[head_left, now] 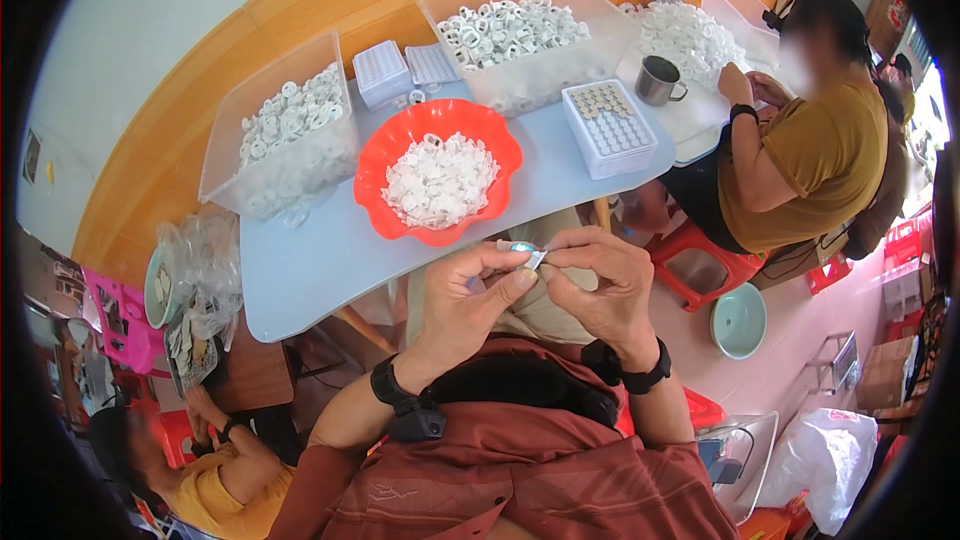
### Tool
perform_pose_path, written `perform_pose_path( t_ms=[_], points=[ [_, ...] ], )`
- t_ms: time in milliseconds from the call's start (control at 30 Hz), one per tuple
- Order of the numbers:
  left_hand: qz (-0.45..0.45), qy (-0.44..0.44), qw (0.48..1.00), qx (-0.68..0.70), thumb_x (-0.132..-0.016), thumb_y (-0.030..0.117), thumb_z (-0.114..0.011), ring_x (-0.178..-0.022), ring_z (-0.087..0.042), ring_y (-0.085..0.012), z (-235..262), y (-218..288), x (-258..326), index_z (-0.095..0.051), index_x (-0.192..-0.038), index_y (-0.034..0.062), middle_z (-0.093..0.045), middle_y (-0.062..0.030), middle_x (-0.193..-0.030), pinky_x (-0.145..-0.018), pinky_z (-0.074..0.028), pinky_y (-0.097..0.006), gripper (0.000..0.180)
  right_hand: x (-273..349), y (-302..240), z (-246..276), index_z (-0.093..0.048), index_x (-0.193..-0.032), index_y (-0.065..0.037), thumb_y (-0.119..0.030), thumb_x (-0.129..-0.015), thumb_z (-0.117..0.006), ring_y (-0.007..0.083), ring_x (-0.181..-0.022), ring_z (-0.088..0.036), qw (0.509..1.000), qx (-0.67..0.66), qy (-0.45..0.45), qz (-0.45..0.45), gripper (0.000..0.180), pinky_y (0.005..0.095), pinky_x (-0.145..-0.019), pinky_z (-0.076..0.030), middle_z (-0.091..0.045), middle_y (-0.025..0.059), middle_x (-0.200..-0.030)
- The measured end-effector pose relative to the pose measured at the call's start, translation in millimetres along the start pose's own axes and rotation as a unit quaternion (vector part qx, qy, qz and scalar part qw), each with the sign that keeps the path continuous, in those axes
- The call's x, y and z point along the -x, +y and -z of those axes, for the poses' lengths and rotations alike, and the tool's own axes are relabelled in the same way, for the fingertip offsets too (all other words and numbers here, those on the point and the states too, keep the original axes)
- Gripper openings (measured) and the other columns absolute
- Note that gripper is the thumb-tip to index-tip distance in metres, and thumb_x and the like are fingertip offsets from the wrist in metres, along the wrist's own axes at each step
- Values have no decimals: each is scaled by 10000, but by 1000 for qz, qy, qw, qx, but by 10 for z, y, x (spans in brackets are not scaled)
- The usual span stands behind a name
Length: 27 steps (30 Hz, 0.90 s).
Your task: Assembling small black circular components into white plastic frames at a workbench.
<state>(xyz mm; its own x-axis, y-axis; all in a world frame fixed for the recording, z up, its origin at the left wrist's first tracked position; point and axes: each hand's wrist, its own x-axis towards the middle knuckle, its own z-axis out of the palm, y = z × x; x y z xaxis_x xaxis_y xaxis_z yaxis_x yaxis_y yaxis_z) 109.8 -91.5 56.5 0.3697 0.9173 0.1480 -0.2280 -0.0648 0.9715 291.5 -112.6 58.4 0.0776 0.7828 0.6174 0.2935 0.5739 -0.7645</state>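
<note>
My left hand point(470, 298) and my right hand point(598, 285) meet in front of my chest, both pinching one small white part with a blue tip point(528, 254) between the fingertips. Each wrist wears a black band. Just beyond the hands, on the pale blue table point(310, 260), stands a red scalloped bowl point(385, 165) filled with small white ring-shaped parts point(440, 180).
Clear bins of white parts stand at the left point(280, 130) and back point(520, 40). A white tray of round pieces point(608, 125), a metal mug point(658, 80) and white boxes point(383, 72) share the table. A person in an ochre shirt point(810, 150) sits right; another person point(215, 480) lower left.
</note>
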Motion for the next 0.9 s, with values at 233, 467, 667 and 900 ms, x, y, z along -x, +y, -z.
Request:
perform_pose_path(
  t_ms=[233, 467, 667, 900],
  points=[
    [-7, -31, 998, 60, -915, 11, -692, -966, -615, -101, 15, -30, -32, -678, -1124, -33, -669, -79, -1102, -854, -518, -251, 213, -12, 63, 58, -738, -893, -28, 5, -741, -797, 187, -805, -683, 997, -49, -42, -30, 166, 284, -721, -534, -702, 111, -922],
    [6, -43, 997, 68, -909, -29, -680, -1006, -624, -122, 50, -77, -60, -664, -1123, -44, -651, -98, -1136, -894, -535, -271, 215, 1, 68, 15, -727, -907, -39, -5, -750, -814, 190, -787, -673, 998, -51, -21, -38, 183, 292, -692, -525, -695, 99, -904],
    [-2, -47, 997, 67, -906, -34, -681, -1019, -625, -132, 45, -99, -79, -665, -1124, -39, -641, -104, -1139, -907, -537, -279, 218, 44, 83, -1, -717, -908, -39, 18, -765, -794, 197, -777, -673, 998, -51, -23, -35, 172, 290, -678, -520, -709, 99, -885],
    [-10, -48, 997, 67, -898, -38, -689, -1026, -620, -133, 54, -141, -106, -671, -1120, -42, -634, -106, -1143, -917, -540, -281, 223, 64, 0, -45, -693, -910, -22, 76, -756, -735, 202, -759, -687, 999, -14, -4, -50, 187, 285, -683, -528, -719, 109, -875]
  ],
)
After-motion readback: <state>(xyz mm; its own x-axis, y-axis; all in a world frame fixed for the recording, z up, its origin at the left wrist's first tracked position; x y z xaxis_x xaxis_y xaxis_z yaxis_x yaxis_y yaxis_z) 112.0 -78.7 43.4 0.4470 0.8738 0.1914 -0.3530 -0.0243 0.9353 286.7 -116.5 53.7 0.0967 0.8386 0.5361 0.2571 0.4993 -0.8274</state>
